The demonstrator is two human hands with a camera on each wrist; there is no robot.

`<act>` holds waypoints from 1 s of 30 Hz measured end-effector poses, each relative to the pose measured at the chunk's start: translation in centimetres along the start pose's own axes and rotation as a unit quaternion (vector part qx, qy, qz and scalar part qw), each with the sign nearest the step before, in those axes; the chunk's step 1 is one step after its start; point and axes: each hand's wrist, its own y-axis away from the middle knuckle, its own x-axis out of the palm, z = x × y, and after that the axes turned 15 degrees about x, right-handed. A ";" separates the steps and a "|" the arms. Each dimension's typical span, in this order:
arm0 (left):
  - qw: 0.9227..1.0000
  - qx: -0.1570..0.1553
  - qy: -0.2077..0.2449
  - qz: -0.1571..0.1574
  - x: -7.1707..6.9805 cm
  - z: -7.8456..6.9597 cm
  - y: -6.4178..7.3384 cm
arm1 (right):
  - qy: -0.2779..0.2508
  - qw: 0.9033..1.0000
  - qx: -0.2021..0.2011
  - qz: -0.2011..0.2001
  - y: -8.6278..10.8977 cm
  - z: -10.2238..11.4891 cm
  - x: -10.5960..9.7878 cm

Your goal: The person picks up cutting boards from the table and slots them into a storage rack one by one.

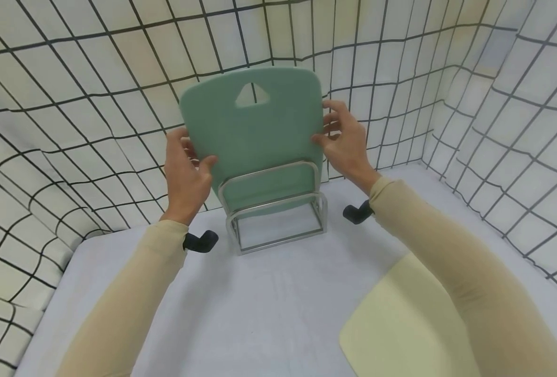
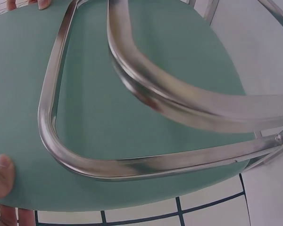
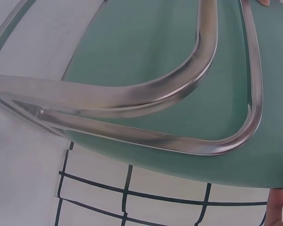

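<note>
A green cutting board (image 1: 259, 133) with a cut-out near its top stands tilted behind the two visible loops of a metal rack (image 1: 278, 204). My left hand (image 1: 186, 175) grips its left edge, thumb on the front face and fingers behind. At the right edge, my right hand (image 1: 346, 141) holds the board the same way. From the left wrist view, the board's lower part (image 2: 99, 103) shows through the bent rack tubes (image 2: 108, 167). Whether another loop stands behind the board cannot be told.
A pale yellow board (image 1: 401, 324) lies flat on the white table (image 1: 269, 303) at the lower right, partly under my right forearm. Walls with a dark grid (image 1: 132, 110) rise at the back and both sides. A black bracket (image 1: 201, 242) sticks out from each wrist.
</note>
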 end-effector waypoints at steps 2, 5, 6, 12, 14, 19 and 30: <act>1.000 -0.006 0.001 0.002 0.0 0.0 -0.1 | 0.003 1.000 -0.001 0.000 -0.1 0.0 0.1; 1.000 -0.011 0.004 0.006 0.0 0.0 -0.1 | 0.010 1.000 0.000 -0.001 -0.2 0.1 0.2; 1.000 -0.011 0.005 0.006 0.1 0.1 -0.2 | 0.012 1.000 0.002 0.000 -0.3 0.2 0.2; 1.000 -0.008 -0.002 0.006 0.3 0.7 -0.2 | 0.020 1.000 0.019 0.013 -0.4 0.4 0.7; 1.000 -0.006 -0.002 0.008 0.3 0.8 -0.3 | 0.023 0.999 0.023 0.016 -0.4 0.4 0.8; 1.000 0.006 0.003 0.008 0.4 0.9 -0.4 | 0.030 0.999 0.024 0.014 -0.5 0.4 0.8; 1.000 0.001 0.003 0.009 0.4 0.9 -0.3 | 0.032 0.999 0.031 0.015 -0.5 0.4 1.0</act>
